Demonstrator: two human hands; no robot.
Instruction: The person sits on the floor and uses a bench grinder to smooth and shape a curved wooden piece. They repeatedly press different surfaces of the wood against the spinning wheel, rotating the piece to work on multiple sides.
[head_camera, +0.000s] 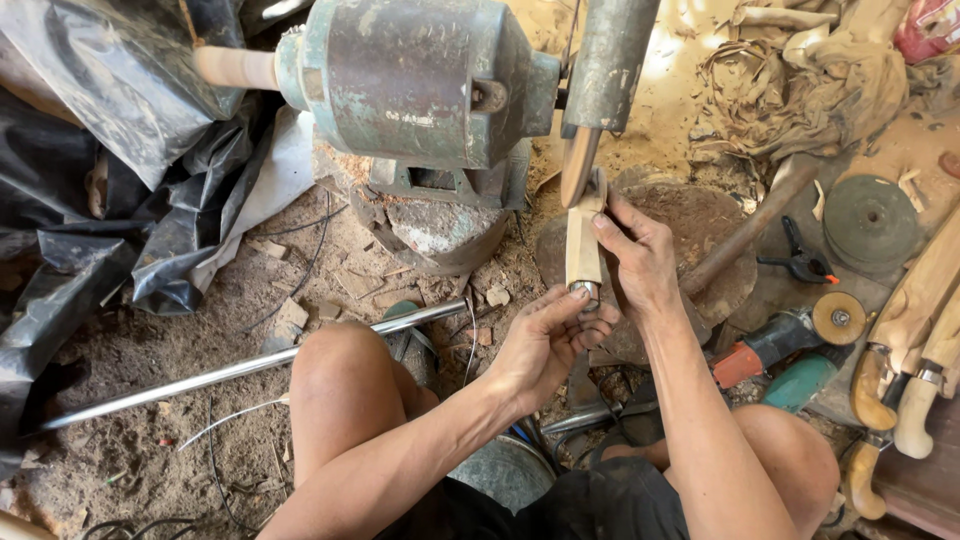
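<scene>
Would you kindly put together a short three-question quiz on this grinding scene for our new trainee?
1. True or false: both hands hold the wooden handle blank.
2. What does the blank's top end meet? A) sanding disc B) metal rod C) black clamp
3. Which hand grips the blank's lower end, with the metal ring?

Key: 1. True: left hand and right hand. 2. A. 3. The left.

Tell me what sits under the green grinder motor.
The green grinder motor rests on a rough block amid sawdust. The block's top face and any fastening are hidden beneath the motor's base.
</scene>
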